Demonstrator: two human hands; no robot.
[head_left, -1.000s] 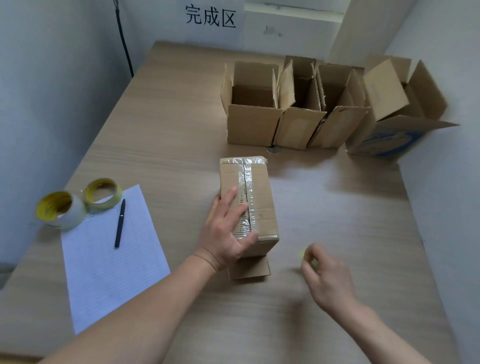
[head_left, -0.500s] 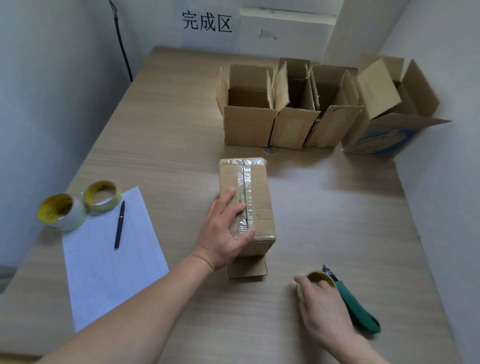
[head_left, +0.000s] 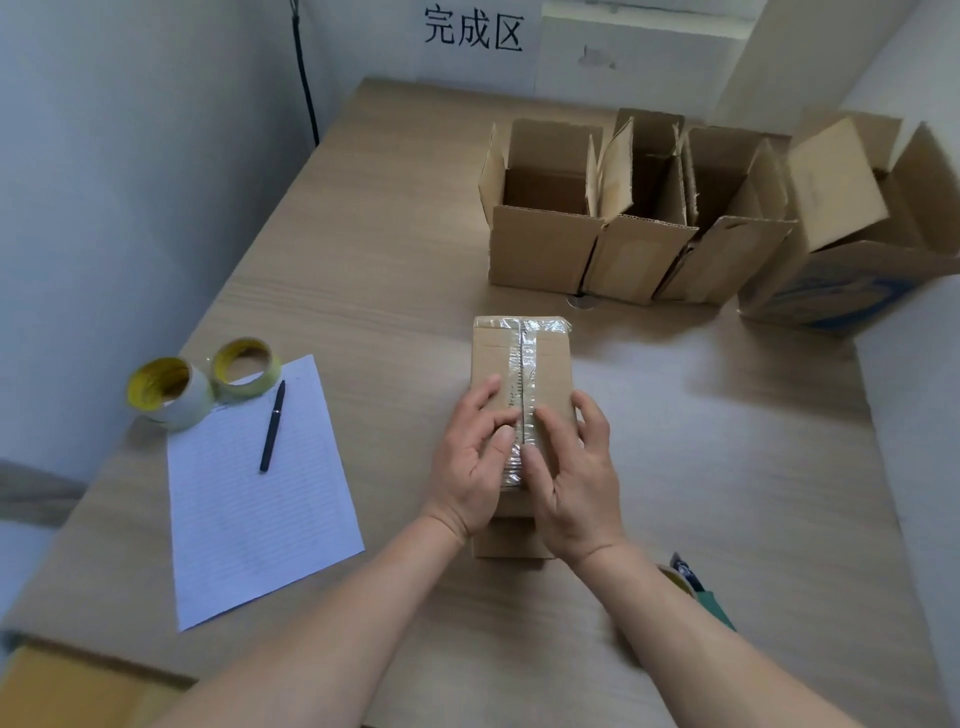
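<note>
The sealed carton (head_left: 493, 353) lies in the middle of the desk (head_left: 395, 249), with its long side pointing away from the person. A strip of clear tape (head_left: 529, 353) runs along the seam on its top, from the far edge toward the near one. Both hands rest on the near half of this top. The left hand (head_left: 475, 462) lies on the left of the seam and the right hand (head_left: 574, 467) on the right of it. The fingers of both are stretched out flat and press on the tape and the cardboard; neither hand grasps anything. The thumbs meet close to the seam.

Just behind the right forearm, on the desk, there is a green handle with a yellowish roll, which seems to be a tape dispenser (head_left: 717, 610); the arm hides most of it.

To the left of the carton lies a lined sheet of paper (head_left: 254, 519) with a black pen (head_left: 272, 426) on it. At its far corner stand two tape rolls (head_left: 169, 389), touching each other.

Behind the carton, well apart from it, three open cartons (head_left: 545, 254) stand in a row with their flaps up. A bigger open box with blue print (head_left: 841, 296) stands at the right end, against the wall. On the far wall hangs a sign with three characters (head_left: 472, 31).
</note>
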